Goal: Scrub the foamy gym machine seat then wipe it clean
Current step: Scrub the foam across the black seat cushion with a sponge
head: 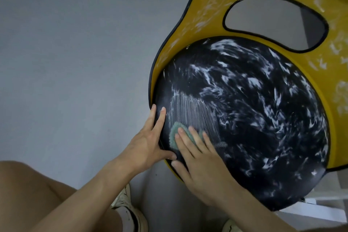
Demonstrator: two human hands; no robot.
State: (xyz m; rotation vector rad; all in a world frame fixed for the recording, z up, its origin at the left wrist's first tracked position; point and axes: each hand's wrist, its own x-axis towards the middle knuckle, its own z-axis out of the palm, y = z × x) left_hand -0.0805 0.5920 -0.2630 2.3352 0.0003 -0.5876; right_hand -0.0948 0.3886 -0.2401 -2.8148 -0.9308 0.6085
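Leg [28, 194]: bare, lower left corner, bent.

Floor [66, 43]: plain grey, fills the left half.

Shoe [130, 211]: pale with a dark trim, on the floor below the left forearm. A second shoe [229, 227] shows at the bottom edge, only partly in view.

Left hand [148, 143]: laid on the left rim of the seat, holding nothing. Fingers straight and slightly spread, tips pointing up along the edge. Thumb stretched out to the right along the lower rim.

Pad [174, 133]: green, rough-edged, flat on the seat's lower left part, just right of the left hand's fingers. Mostly covered by the right hand.

Right hand [199, 162]: flat on the pad, fingers straight and spread, pressing it to the seat without curling round it. Thumb lies near the left thumb at the seat's lower edge.

Seat [254, 118]: round, black, right of centre. Smeared all over with white foam. A patch of fine parallel streaks sits just above the pad.

Frame [207, 5]: yellow with dark edging, wraps the seat's upper and left sides, flecked with foam. An oval opening [273, 20] sits in its upper part.

Base [320, 211]: white, lower right, partly hidden under the seat.
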